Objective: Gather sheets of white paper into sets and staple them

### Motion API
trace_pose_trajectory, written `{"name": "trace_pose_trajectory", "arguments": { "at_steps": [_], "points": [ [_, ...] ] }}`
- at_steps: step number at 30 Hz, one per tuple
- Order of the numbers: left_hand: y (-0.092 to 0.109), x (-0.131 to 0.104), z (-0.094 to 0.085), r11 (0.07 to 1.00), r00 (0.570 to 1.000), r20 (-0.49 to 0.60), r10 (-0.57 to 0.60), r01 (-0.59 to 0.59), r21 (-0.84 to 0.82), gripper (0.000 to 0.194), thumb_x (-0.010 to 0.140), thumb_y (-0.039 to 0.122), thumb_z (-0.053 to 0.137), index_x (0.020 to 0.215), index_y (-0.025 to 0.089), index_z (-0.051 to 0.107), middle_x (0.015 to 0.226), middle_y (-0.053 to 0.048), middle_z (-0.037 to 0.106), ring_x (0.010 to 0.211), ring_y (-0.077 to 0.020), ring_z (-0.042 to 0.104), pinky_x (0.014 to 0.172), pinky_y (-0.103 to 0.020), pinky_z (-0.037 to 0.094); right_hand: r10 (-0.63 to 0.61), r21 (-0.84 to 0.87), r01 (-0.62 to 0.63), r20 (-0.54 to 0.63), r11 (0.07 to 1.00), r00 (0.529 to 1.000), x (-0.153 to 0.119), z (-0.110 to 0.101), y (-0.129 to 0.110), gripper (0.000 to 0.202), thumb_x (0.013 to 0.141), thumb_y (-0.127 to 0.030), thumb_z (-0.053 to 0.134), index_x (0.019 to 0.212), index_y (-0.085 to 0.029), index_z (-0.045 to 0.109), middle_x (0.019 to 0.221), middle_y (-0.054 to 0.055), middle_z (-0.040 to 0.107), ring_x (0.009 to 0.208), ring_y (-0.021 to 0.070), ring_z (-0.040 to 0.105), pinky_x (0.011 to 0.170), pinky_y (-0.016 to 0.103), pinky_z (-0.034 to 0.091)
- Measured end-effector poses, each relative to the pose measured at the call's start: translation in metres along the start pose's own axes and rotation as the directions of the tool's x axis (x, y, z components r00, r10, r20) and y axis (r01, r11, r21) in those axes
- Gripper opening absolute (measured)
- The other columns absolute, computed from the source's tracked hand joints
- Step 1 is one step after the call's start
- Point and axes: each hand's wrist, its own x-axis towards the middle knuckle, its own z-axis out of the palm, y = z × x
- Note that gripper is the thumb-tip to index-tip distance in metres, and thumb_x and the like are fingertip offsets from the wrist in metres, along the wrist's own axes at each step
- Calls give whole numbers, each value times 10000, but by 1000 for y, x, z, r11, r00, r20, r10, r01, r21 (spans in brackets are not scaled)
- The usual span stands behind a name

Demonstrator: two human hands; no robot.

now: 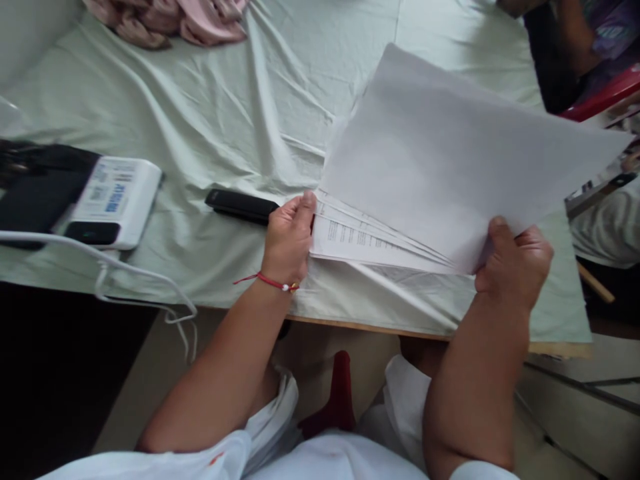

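Between my two hands is a fanned stack of paper sheets [440, 147], tilted above the cloth-covered table. The top sheet shows a blank face, while printed lines appear on the lower sheets near the left edge. My left hand [291, 233], with a red string bracelet [273, 283] at the wrist, pinches the stack's left edge. Thumb on top, my right hand [515, 263] grips the near right edge; its other fingers are partly hidden. A black stapler-like object [243, 205] lies just left of my left hand, its right end hidden behind that hand.
A white power bank [123, 197] with a small dark display and white cable [145, 267] lies on the left, beside a black item [43, 190]. Crumpled pink cloth [170, 20] rests at the back of the pale green tablecloth [200, 107]. Clutter and a red-edged object [607, 93] stand right.
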Motion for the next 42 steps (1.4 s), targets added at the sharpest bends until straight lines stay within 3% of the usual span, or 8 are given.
{"name": "trace_pose_trajectory", "arguments": {
  "at_steps": [5, 12, 18, 24, 28, 32, 38, 42],
  "points": [
    [7, 4, -3, 998, 998, 20, -64, 64, -18, 565, 822, 768, 759, 701, 238, 606, 566, 8, 578, 662, -191, 695, 553, -272, 521, 5, 16, -6, 61, 1000, 998, -2, -2, -2, 212, 682, -256, 799, 851, -150, 729, 828, 10, 717, 859, 125, 689, 957, 327, 576],
    [6, 7, -9, 999, 992, 121, -31, 33, -7, 472, 778, 587, 897, 706, 222, 607, 660, 2, 643, 740, -178, 707, 652, -274, 561, -15, 36, 12, 91, 999, 996, -4, -7, -3, 219, 692, -257, 832, 883, -165, 773, 866, 6, 755, 817, 113, 684, 917, 310, 588],
    [15, 10, -4, 999, 977, 209, -41, 39, 12, 416, 764, 588, 898, 797, 225, 700, 762, -46, 749, 908, -253, 768, 743, -336, 625, -104, 75, 95, 117, 993, 988, -6, -10, -6, 256, 693, -302, 868, 872, -151, 766, 867, 21, 729, 905, 140, 699, 1008, 339, 562],
    [19, 14, 2, 985, 975, 143, 172, -173, -7, 310, 769, 485, 915, 844, 231, 756, 853, -20, 770, 1026, -248, 757, 827, -346, 628, -184, 108, 173, 108, 979, 977, -9, -10, -10, 218, 699, -332, 859, 843, -200, 763, 856, -9, 728, 952, 168, 714, 1123, 439, 528],
    [25, 18, 3, 933, 911, 205, 359, -345, -99, 230, 799, 409, 912, 935, 250, 815, 981, 18, 792, 1118, -215, 717, 1008, -383, 589, -196, 120, 189, 55, 975, 979, -8, -10, -8, 209, 682, -332, 857, 823, -216, 753, 889, -8, 740, 1003, 193, 729, 1142, 484, 527],
    [30, 25, -2, 899, 865, 243, 438, -414, -146, 397, 674, 441, 1014, 953, 244, 812, 988, 31, 787, 1128, -209, 686, 1100, -415, 528, -198, 177, 182, 75, 967, 977, -6, -11, -6, 226, 648, -238, 859, 853, -224, 767, 880, -21, 756, 966, 182, 741, 1159, 478, 519],
    [31, 19, -12, 937, 910, 224, 348, -331, -110, 407, 618, 355, 1043, 892, 225, 772, 989, -9, 795, 1172, -269, 698, 1033, -413, 566, -121, 221, 76, 201, 972, 972, -4, -20, -3, 314, 544, -171, 882, 824, -201, 742, 894, 4, 748, 963, 198, 741, 1115, 477, 543],
    [28, 15, -13, 948, 902, 292, 319, -294, -125, 382, 614, 290, 1039, 863, 221, 758, 960, -7, 793, 1136, -257, 713, 977, -387, 601, -80, 109, 71, 80, 991, 994, -2, -23, 2, 467, 532, -174, 909, 962, -197, 728, 980, -16, 730, 1054, 171, 712, 1166, 453, 508]
  ]
}}
